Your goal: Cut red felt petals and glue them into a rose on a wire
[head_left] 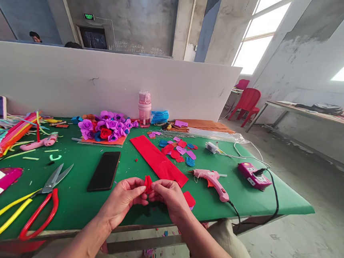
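Observation:
Between my two hands, a small folded piece of red crepe paper is pinched above the table's front edge. My left hand grips its left side with thumb and fingers. On the other side my right hand pinches the same piece. Just beyond them lies a long red paper strip, slanting across the green table. To the right rests a pink hot glue gun, its nozzle pointing left. A small stack of red petal-shaped pieces sits beside my right wrist. Left of my hands is a black phone.
Scissors with yellow and red handles lie open at the left. Purple, red and blue paper flowers are heaped at the back, near a pink bottle. Loose petals are scattered mid-table. A magenta power strip sits right.

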`<state>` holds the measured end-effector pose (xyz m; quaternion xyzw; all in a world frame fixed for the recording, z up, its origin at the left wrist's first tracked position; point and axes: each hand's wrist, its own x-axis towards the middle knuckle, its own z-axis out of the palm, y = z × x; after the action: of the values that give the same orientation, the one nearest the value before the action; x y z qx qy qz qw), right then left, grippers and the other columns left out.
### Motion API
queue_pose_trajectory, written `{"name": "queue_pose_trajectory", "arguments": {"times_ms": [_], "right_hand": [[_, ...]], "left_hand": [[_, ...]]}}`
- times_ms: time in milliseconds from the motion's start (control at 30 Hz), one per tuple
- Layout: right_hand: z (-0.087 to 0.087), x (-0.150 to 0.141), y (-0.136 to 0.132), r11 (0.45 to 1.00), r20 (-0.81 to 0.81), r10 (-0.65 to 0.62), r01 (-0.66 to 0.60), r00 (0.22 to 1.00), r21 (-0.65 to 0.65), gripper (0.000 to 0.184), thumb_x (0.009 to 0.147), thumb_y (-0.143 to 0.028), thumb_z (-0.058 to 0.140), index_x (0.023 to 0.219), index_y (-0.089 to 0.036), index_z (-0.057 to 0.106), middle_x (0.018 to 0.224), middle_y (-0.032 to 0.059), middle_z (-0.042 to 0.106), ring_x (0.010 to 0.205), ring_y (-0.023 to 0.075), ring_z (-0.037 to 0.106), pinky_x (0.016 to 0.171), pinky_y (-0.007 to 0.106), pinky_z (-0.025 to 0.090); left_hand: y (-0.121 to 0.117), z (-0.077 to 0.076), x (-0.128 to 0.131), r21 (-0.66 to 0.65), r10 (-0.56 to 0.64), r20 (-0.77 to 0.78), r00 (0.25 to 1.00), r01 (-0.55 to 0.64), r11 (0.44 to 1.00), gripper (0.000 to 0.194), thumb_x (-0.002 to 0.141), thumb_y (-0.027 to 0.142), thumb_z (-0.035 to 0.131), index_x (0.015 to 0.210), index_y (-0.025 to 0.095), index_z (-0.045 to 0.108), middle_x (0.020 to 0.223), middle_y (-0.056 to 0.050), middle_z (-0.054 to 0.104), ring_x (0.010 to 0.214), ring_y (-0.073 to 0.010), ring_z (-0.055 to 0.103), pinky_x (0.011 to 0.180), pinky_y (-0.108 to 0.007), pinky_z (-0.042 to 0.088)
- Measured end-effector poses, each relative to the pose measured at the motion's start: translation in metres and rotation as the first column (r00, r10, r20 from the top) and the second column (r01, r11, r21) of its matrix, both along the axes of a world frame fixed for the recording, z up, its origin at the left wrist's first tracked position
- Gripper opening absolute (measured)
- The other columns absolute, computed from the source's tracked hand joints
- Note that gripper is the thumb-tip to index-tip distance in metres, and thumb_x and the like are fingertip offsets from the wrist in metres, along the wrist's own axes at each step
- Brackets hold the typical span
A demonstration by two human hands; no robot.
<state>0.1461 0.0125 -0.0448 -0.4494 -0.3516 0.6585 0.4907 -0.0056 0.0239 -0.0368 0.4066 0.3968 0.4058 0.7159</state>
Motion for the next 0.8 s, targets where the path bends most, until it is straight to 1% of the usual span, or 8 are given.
{"name": "queue_pose_trajectory", "arguments": {"times_ms": [267, 400, 567, 700, 800], "right_hand": [[-0.0003, -0.0002, -0.0003, 1.0, 0.01, 0.001, -0.002, 1.0, 0.011, 0.02, 0.063, -0.033, 0.069, 0.062, -0.013, 0.068, 0.055, 0.0032, 0.065, 0.05, 0.0097, 0.056, 0.058, 0.023, 0.044], [-0.0006, -0.0002, -0.0004, 0.999, -0.007, 0.007, -0.007, 1.0, 0.048, 0.02, 0.062, -0.033, 0.07, 0.063, -0.013, 0.069, 0.055, 0.0022, 0.064, 0.051, 0.01, 0.055, 0.059, 0.024, 0.045], [-0.0015, -0.0008, 0.0002, 0.998, 0.014, 0.013, -0.014, 1.0, 0.063, 0.035, 0.064, -0.047, 0.07, 0.062, -0.013, 0.065, 0.056, 0.0027, 0.062, 0.054, 0.0119, 0.056, 0.06, 0.025, 0.045], [-0.0033, -0.0002, 0.0003, 0.996, 0.044, 0.005, -0.009, 0.999, 0.091, 0.034, 0.062, -0.046, 0.073, 0.063, -0.013, 0.064, 0.058, 0.0023, 0.063, 0.056, 0.0124, 0.057, 0.061, 0.025, 0.044], [-0.0024, 0.0004, -0.0003, 0.993, 0.038, -0.001, -0.003, 0.999, 0.117, 0.031, 0.065, -0.044, 0.072, 0.065, -0.014, 0.065, 0.06, 0.0024, 0.064, 0.059, 0.0133, 0.058, 0.064, 0.026, 0.045]], "left_hand": [[0.0009, -0.0021, -0.0033, -0.002, -0.033, 0.033, 0.999, 0.034, 0.999, 0.013, 0.07, 0.021, 0.071, 0.077, 0.012, 0.066, 0.07, -0.002, 0.064, 0.06, -0.0091, 0.055, 0.057, -0.023, 0.051], [0.0011, -0.0001, -0.0037, 0.007, -0.042, 0.006, 0.999, 0.042, 0.999, 0.014, 0.07, 0.022, 0.071, 0.077, 0.012, 0.066, 0.072, -0.003, 0.063, 0.061, -0.0097, 0.054, 0.054, -0.023, 0.051], [-0.0013, 0.0044, -0.0016, 0.058, -0.01, -0.084, 0.996, 0.015, 0.998, 0.015, 0.069, 0.024, 0.072, 0.075, 0.012, 0.066, 0.07, -0.002, 0.063, 0.062, -0.0104, 0.054, 0.055, -0.023, 0.051], [-0.0015, 0.0042, -0.0006, 0.05, 0.007, -0.105, 0.994, -0.002, 0.999, 0.018, 0.067, 0.025, 0.074, 0.074, 0.011, 0.066, 0.069, -0.003, 0.065, 0.062, -0.0111, 0.057, 0.058, -0.024, 0.052], [0.0006, -0.0001, -0.0017, 0.029, 0.008, -0.067, 0.998, -0.006, 1.0, 0.018, 0.068, 0.025, 0.074, 0.076, 0.011, 0.065, 0.073, -0.005, 0.068, 0.065, -0.0128, 0.061, 0.064, -0.026, 0.053]]}}
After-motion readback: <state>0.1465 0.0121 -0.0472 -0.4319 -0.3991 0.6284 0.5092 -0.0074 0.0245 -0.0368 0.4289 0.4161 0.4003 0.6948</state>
